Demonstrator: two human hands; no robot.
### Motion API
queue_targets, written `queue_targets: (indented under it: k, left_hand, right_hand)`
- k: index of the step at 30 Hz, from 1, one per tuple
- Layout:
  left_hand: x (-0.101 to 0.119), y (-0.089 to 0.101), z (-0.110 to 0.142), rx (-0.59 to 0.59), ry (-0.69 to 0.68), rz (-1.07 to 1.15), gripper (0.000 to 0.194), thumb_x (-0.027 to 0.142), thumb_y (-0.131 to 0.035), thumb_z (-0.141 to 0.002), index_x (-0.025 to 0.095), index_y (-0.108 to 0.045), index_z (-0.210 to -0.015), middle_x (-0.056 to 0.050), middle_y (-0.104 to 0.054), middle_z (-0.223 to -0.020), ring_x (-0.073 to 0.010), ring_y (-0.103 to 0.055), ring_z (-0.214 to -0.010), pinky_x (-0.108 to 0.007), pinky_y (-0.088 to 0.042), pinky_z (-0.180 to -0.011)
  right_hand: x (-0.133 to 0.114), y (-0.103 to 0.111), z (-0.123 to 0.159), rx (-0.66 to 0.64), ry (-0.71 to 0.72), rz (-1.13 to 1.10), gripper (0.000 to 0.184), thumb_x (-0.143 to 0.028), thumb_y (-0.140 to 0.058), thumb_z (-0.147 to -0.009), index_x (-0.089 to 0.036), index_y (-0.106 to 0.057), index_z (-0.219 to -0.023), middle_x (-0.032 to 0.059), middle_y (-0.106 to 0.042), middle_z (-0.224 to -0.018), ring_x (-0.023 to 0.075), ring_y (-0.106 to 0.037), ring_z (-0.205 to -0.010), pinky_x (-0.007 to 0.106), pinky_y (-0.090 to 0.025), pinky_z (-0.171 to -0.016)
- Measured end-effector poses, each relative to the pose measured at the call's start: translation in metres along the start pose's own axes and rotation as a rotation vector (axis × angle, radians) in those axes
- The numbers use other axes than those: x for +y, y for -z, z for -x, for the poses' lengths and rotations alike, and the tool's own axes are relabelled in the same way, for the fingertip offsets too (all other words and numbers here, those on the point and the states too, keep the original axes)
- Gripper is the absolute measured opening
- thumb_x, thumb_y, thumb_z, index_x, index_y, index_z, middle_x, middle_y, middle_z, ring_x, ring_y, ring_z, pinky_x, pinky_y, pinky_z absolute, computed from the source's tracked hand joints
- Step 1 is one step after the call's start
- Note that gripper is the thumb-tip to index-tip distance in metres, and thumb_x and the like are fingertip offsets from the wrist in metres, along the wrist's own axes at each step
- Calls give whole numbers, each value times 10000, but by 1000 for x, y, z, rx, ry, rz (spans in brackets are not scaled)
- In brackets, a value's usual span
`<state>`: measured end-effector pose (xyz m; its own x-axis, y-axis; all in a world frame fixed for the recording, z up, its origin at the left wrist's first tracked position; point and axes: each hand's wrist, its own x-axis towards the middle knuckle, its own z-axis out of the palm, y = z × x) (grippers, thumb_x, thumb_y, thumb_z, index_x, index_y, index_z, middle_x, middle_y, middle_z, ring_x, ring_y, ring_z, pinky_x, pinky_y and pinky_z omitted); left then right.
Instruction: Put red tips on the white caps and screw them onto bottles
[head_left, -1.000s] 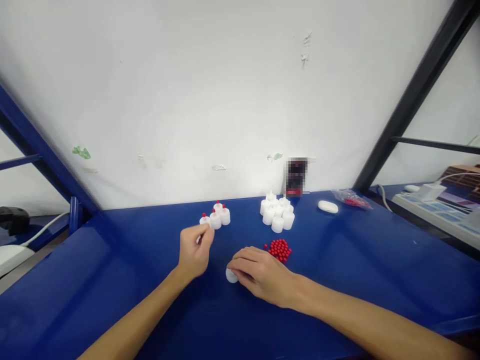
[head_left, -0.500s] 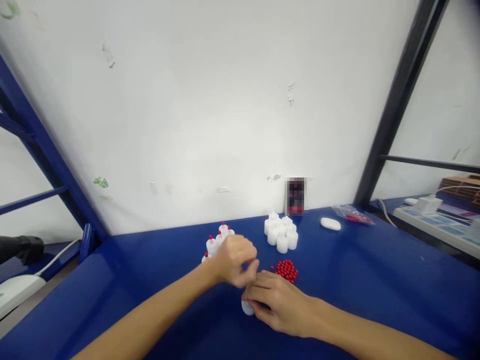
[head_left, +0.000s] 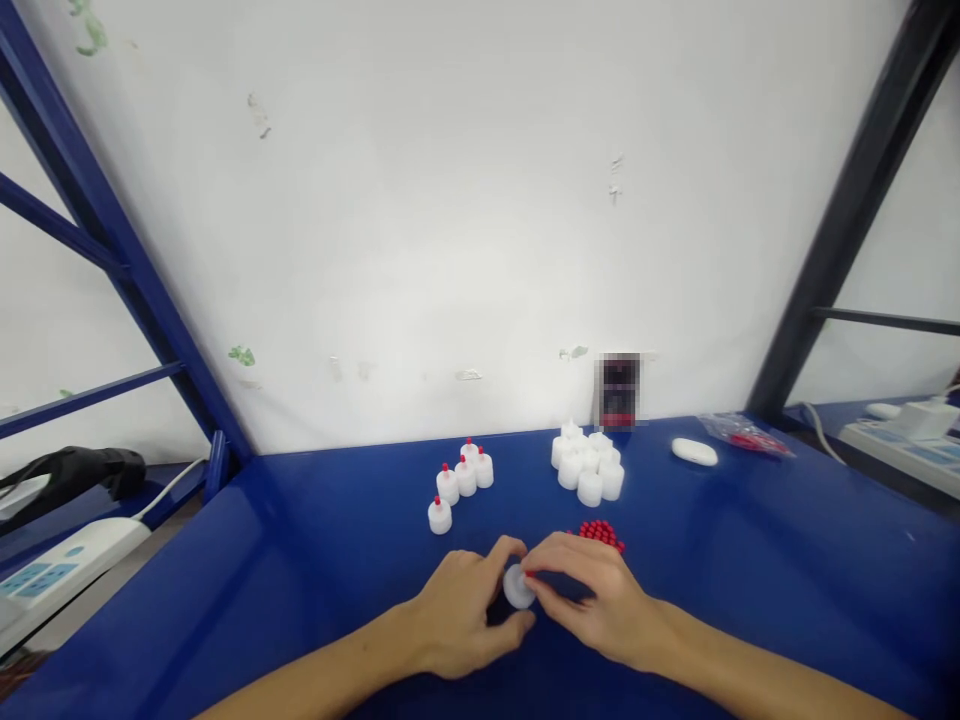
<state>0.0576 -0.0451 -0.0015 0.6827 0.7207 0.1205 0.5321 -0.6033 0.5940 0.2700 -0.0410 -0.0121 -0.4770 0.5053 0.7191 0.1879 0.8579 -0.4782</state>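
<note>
A small white bottle [head_left: 516, 588] stands on the blue table between my hands. My left hand [head_left: 469, 610] curves around its left side, thumb and forefinger spread apart; whether they touch it I cannot tell. My right hand [head_left: 600, 600] pinches a small red cap [head_left: 529, 575] at the bottle's tip, the fingertips partly covering it. Just beyond my right hand lies a pile of red caps [head_left: 600, 533], its near side hidden. Several white bottles with red caps [head_left: 466, 480] stand farther left, one of them [head_left: 439, 517] a little nearer to me.
Several white bottles [head_left: 589, 470] without red caps are clustered at the back right. A white oval object [head_left: 694, 452] and a clear bag with red pieces [head_left: 750, 437] lie farther right. Power strips [head_left: 67, 575] flank the table, near blue and black frame posts.
My left hand has left the red-capped bottles and come to the bottle at my right hand, its fingers opening around it. A red cap now shows in my right fingertips. The camera view has shifted.
</note>
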Motion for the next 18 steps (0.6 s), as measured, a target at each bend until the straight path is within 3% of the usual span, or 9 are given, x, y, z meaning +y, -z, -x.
queue_targets:
  k: [4,9,13,18]
  left_hand:
    - [-4,-2,-5,35,-3,-3,149,343,-545,-901,211,-476,-907,60,-506,-632,-109,-451,-511,-222,-300,-518]
    - [-13,-1,-3,51,-51,65,265,413,-541,-908,196,-447,-789,63,-425,-597,-91,-365,-507,-222,-286,-522]
    - [-13,-1,-3,64,-88,68,299,448,-496,-931,185,-476,-789,43,-453,-638,-97,-388,-550,-229,-308,-558]
    - [-13,0,-5,33,-137,74,434,501,-392,-985,181,-425,-694,38,-427,-595,-98,-367,-531,-250,-279,-552]
  right_hand:
    - [1,2,-2,-19,74,-7,175,-114,-596,-920,-200,-648,-1063,54,-715,-914,152,-668,-811,266,-557,-731]
    - [4,8,-4,-57,69,60,292,-99,-601,-901,-196,-622,-1176,71,-721,-971,166,-674,-851,281,-571,-742]
    - [5,10,-4,-82,64,108,369,-77,-577,-890,-207,-595,-1234,61,-725,-1002,161,-669,-864,288,-561,-763]
    - [3,5,-5,-155,-27,243,531,-161,-682,-743,-185,-572,-1262,90,-682,-1070,218,-637,-919,376,-537,-821]
